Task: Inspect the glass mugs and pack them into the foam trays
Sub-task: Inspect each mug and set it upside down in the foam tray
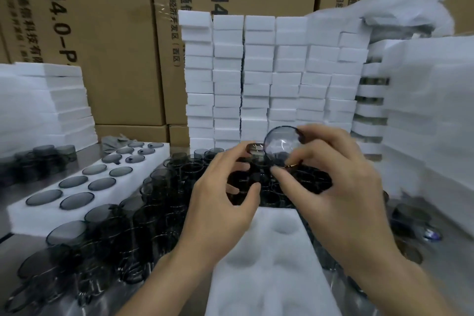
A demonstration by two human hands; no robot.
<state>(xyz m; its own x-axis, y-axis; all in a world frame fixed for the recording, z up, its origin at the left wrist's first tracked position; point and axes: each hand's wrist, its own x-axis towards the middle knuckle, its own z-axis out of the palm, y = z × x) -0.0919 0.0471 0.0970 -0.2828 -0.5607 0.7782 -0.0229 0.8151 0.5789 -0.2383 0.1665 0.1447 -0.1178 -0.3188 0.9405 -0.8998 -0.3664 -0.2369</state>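
My right hand (341, 187) holds a smoky glass mug (280, 145) tipped on its side, its round base facing me, raised above the mass of loose mugs (159, 202). My left hand (223, 197) is curled just left of it, fingertips at a second dark mug (255, 150); whether it grips that one is unclear. Below both hands lies a white foam tray (269, 259) with empty round hollows. A second foam tray (38, 215) on the left has several mugs set in it.
Stacks of white foam blocks (256, 79) stand behind the mugs, with more foam sheets at far left (43, 100) and right (431, 115). Cardboard cartons (107, 33) form the back wall. A few mugs (46, 156) stand apart at the left.
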